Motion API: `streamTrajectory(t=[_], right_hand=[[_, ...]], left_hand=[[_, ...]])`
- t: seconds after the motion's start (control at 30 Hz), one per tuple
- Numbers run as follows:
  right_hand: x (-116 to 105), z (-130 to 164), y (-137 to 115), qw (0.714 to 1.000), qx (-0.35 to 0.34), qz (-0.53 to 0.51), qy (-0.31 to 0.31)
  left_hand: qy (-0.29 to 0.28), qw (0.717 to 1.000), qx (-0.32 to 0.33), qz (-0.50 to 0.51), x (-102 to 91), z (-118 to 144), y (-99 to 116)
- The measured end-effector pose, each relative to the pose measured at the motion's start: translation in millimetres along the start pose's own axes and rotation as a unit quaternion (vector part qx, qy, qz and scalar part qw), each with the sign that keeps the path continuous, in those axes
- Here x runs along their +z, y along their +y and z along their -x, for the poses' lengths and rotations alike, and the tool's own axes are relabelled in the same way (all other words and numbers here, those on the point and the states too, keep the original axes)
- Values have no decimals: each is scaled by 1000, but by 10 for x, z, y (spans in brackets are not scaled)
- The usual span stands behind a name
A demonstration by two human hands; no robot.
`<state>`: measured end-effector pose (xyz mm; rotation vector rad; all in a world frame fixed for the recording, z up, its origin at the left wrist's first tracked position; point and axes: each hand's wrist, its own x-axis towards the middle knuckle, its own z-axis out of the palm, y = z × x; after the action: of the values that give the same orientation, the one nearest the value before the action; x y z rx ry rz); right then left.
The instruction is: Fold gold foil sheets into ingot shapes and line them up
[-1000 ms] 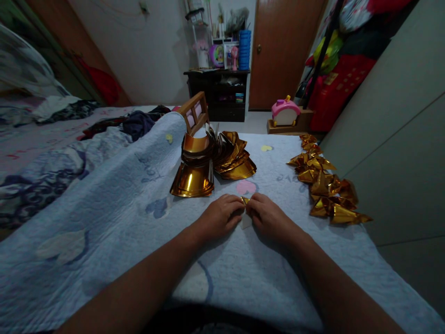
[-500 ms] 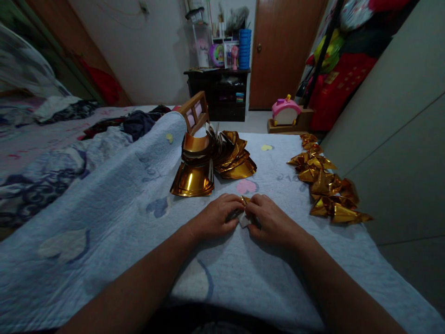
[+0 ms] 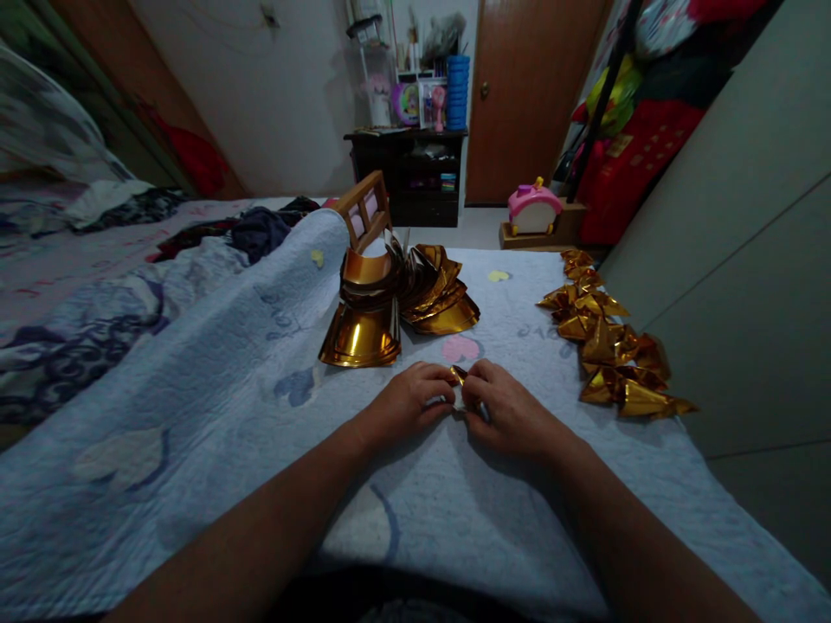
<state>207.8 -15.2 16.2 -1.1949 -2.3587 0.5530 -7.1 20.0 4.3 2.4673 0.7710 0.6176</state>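
At nine o'clock the pale blue quilt (image 3: 195, 407) rises in a fold toward a heap of dark clothes (image 3: 260, 232), and I work on its flat part. At eleven o'clock from my hands stands the stack of unfolded gold foil sheets (image 3: 359, 333), curled and fanned, with more loose sheets (image 3: 438, 298) leaning just behind it. My left hand (image 3: 409, 400) rests knuckles-up on the quilt, fingers curled in and pinching the left edge of a small piece of gold foil paper (image 3: 459, 388); only a sliver of it, gold at the top and white lower down, shows between my hands at the centre. My right hand (image 3: 510, 407) meets it from the other side, thumb and fingers closed on the same piece, so both grips are tight and touching the paper, nearly touching each other. At two o'clock, well apart from my hands, the folded gold pieces (image 3: 610, 342) lie in a row along the quilt's right side beside the grey cabinet (image 3: 746, 260). I judge the risk to be in the foil itself: it is thin and slick, and pressing a crease on a soft, yielding quilt could let the fold wander or tear at the corner. If my fingers slide, the piece could spring open.
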Motion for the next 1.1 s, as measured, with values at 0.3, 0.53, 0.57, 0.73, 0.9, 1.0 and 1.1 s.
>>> streamTrajectory(t=[0.3,0.53,0.57,0.73,0.9,1.0,1.1], right_hand=[[67,11,95,996,50,-57,46],[83,-6,149,995,58,-65,43],[74,-9,133,996,58,-61,33],[33,-18,60,996,75,-58,7],[22,-24,51,995,68,-69,-1],[34,-29,58,995,68,-72,3],[43,-32,57,996,65,-67,6]], left_hand=[[5,1000,-10,2,45,-38,-2],[4,999,-29,28,50,-49,14],[4,999,-33,32,50,-54,17],[6,997,-63,37,60,-86,42],[-1,997,-81,16,81,-103,60],[3,996,-85,14,87,-104,66],[4,996,-86,9,85,-105,77]])
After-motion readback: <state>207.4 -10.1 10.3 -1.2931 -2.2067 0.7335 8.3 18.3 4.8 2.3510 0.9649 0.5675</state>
